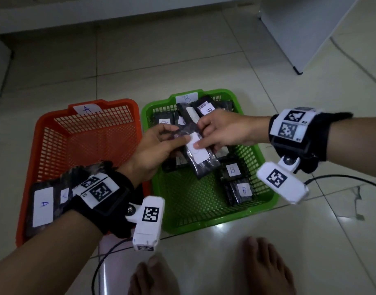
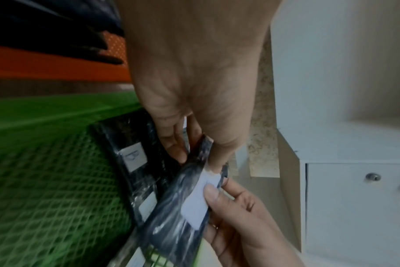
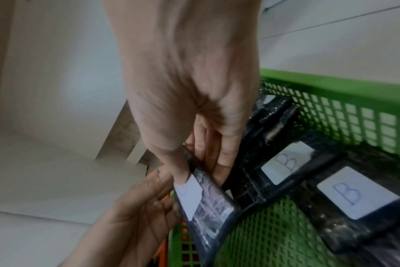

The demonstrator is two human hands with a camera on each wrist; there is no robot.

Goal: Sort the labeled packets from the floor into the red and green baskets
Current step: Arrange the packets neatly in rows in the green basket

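A dark packet [image 1: 200, 160] with a white label hangs over the green basket [image 1: 265, 162], which is marked B. My left hand [image 1: 178, 135] pinches its upper end from the left, and my right hand [image 1: 200, 135] grips it from the right, thumb on the label. The letter cannot be read. In the left wrist view the left hand [image 2: 201, 159] pinches the packet [image 2: 178, 216]. In the right wrist view the right hand [image 3: 199, 171] holds the packet [image 3: 210, 207]. Several B packets [image 1: 232, 170] lie in the green basket. The red basket [image 1: 44, 128], marked A, holds an A packet [image 1: 43, 206].
The baskets stand side by side on a pale tiled floor. Two bare feet [image 1: 263, 267] are at the near edge, with a black cable [image 1: 101, 260] beside them. Another cable [image 1: 342, 177] runs off right. A white cabinet [image 1: 310, 28] stands at the back right.
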